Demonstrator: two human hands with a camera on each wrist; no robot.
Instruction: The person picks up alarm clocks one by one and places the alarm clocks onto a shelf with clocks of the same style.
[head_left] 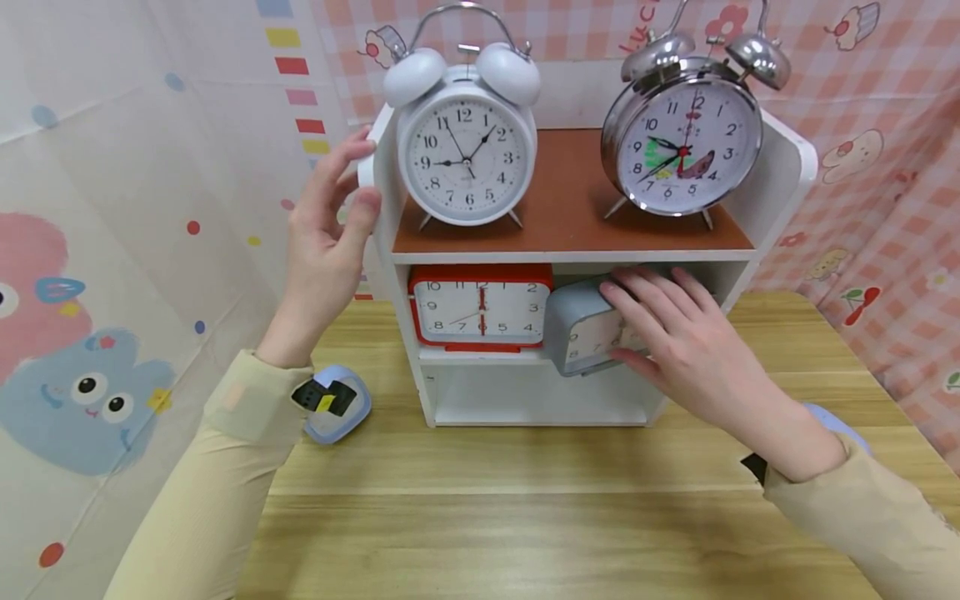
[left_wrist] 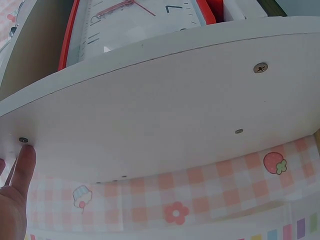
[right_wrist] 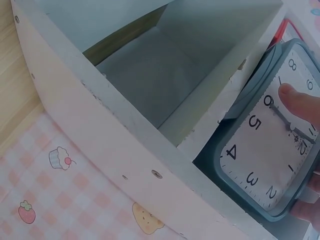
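My right hand [head_left: 686, 346] grips a blue-grey square-cornered alarm clock [head_left: 581, 329], fingers over its top and thumb across its white face. That clock stands at an angle in the middle compartment, its near corner jutting past the shelf's front edge. In the right wrist view the thumb [right_wrist: 302, 106] lies on the clock face [right_wrist: 272, 135]. Beside it in the compartment sits a red rectangular clock [head_left: 480, 308], facing out. My left hand [head_left: 326, 221] has its fingertips at the upper left edge of the white shelf unit [head_left: 562, 257]; one finger [left_wrist: 24, 170] meets the side panel [left_wrist: 150, 115].
On the brown top board [head_left: 570, 183] stand a white twin-bell clock [head_left: 468, 158] at left and a silver twin-bell clock [head_left: 682, 150] at right. The unit rests on a wooden table [head_left: 525, 500], with patterned cloth [head_left: 187, 167] hanging behind and at the sides.
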